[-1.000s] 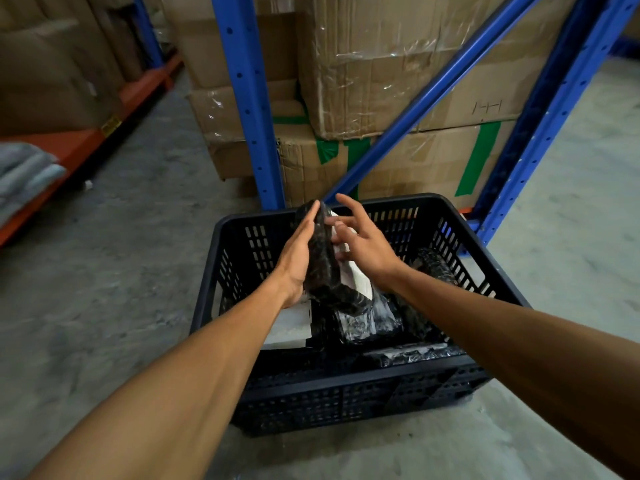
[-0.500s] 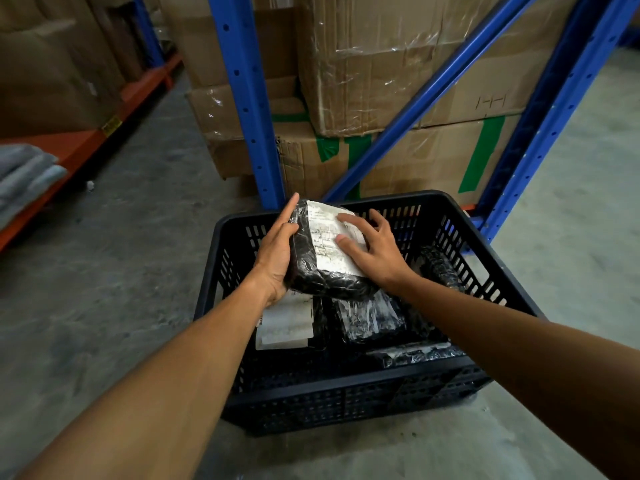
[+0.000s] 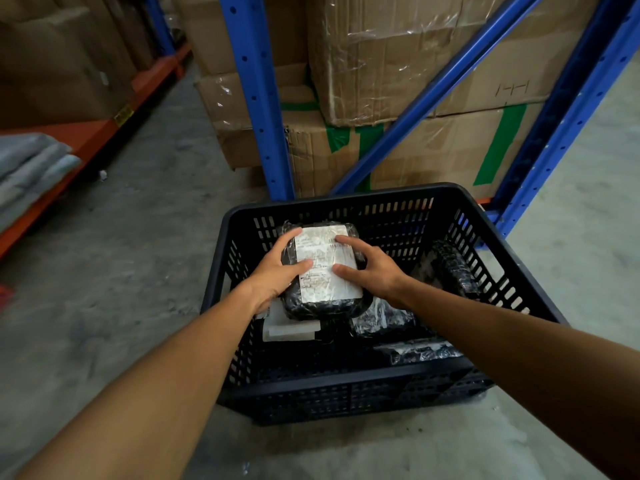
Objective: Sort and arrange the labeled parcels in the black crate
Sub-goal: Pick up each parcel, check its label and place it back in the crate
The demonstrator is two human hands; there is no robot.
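Observation:
A black slotted crate [image 3: 349,393] stands on the concrete floor. Inside its back left part I hold a black-wrapped parcel [image 3: 323,271] flat, white label facing up. My left hand [image 3: 277,275] grips its left edge with the thumb on the label. My right hand [image 3: 370,268] grips its right edge with fingers on the label. Below it lies a parcel with a white label [image 3: 289,329]. More black-wrapped parcels lie at the middle [image 3: 384,320], the front right [image 3: 422,351], and one leans on the right wall [image 3: 453,268].
Blue rack posts [image 3: 263,98] and stacked cardboard boxes [image 3: 398,64] rise just behind the crate. An orange shelf beam [image 3: 86,140] with folded grey cloth [image 3: 27,168] runs along the left. Concrete floor surrounds the crate.
The parcel, held on edge a second ago, has been turned label-up and lowered flat into the crate's back left part. Both hands stayed on it.

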